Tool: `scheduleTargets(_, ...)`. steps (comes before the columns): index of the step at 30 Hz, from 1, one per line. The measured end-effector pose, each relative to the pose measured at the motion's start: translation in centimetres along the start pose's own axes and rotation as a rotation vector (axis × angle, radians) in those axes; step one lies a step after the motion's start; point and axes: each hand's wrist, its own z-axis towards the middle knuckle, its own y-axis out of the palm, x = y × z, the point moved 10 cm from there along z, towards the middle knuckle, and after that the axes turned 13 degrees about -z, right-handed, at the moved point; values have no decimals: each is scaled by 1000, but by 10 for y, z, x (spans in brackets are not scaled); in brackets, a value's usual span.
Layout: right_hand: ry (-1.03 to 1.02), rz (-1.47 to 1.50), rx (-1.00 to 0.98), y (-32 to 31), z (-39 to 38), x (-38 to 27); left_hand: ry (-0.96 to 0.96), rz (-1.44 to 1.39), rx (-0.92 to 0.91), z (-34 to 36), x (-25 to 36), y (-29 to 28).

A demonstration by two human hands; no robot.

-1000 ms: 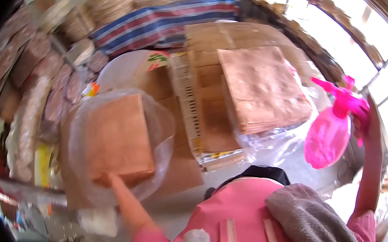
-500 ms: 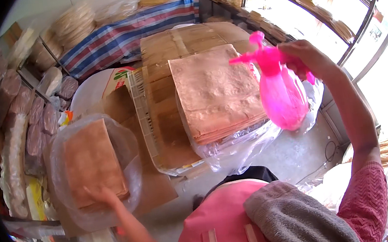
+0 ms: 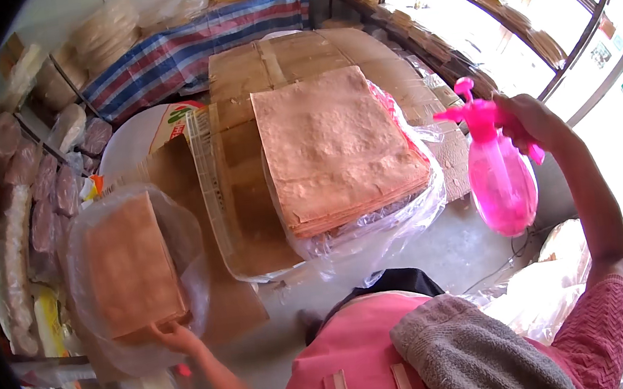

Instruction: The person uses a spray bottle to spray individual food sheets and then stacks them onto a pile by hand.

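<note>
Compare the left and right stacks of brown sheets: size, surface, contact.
Size: the right stack looks larger in this view than the left stack.
Surface: the right stack's top sheet is wrinkled and blistered; the left stack's looks smoother.
Contact: the left hand is at the left stack's near edge; neither hand touches the right stack.
Shared: both are brown, roughly rectangular piles with clear plastic around them.
</note>
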Motion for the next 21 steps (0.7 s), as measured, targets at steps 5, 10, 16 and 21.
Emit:
scheduleTargets(5, -83, 11, -204, 52, -17, -29, 50, -175, -12, 4, -13, 4)
scheduleTargets(10, -248, 184, -386, 96, -23, -91, 129, -166, -58, -7, 22, 28)
scheduleTargets(16, -166, 416, -225, 78, 10, -79, 254, -233, -159, -20, 35, 54)
scheduleTargets(21, -107, 397, -90, 50, 1, -29, 341, -274, -255, -50, 103, 78)
